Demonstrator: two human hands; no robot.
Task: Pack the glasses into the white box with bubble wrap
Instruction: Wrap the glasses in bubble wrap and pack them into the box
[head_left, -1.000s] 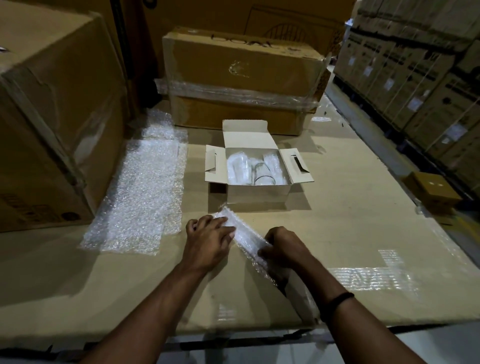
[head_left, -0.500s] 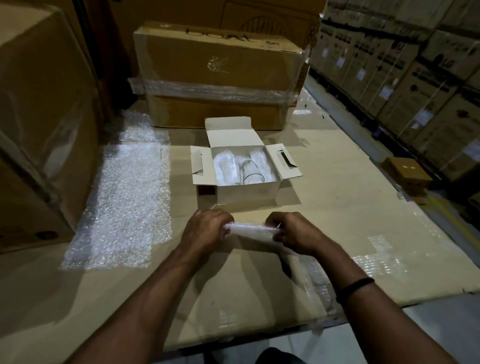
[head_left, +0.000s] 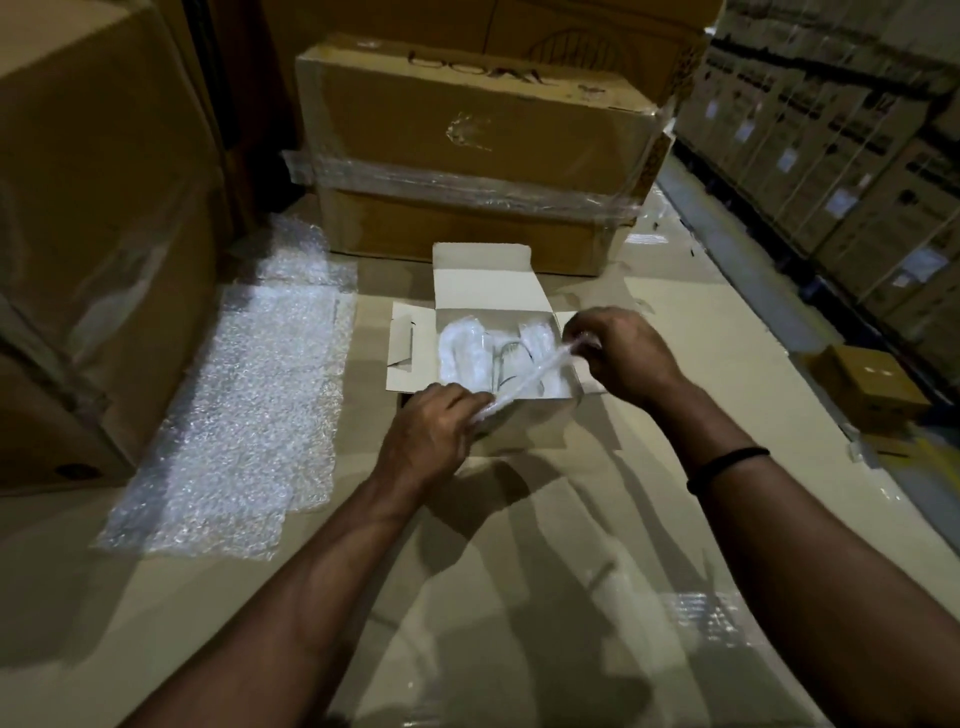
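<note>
The white box (head_left: 485, 283) stands open on the cardboard surface, flaps spread. Inside lie glasses wrapped in bubble wrap (head_left: 462, 351), with a bare glass rim showing between them. A rolled strip of bubble wrap (head_left: 530, 379) stretches diagonally over the box opening. My left hand (head_left: 431, 441) grips its lower end at the box's front edge. My right hand (head_left: 623, 353) pinches its upper end above the box's right flap.
A large sheet of bubble wrap (head_left: 244, 405) lies flat to the left of the box. Big cardboard cartons stand at the left (head_left: 93, 234) and behind (head_left: 478, 150). A small brown box (head_left: 867, 379) sits on the floor at right, near stacked cartons.
Both hands lifted the rolled bubble wrap strip off the surface and carried it forward over the open box; my right hand rose higher, tilting the strip.
</note>
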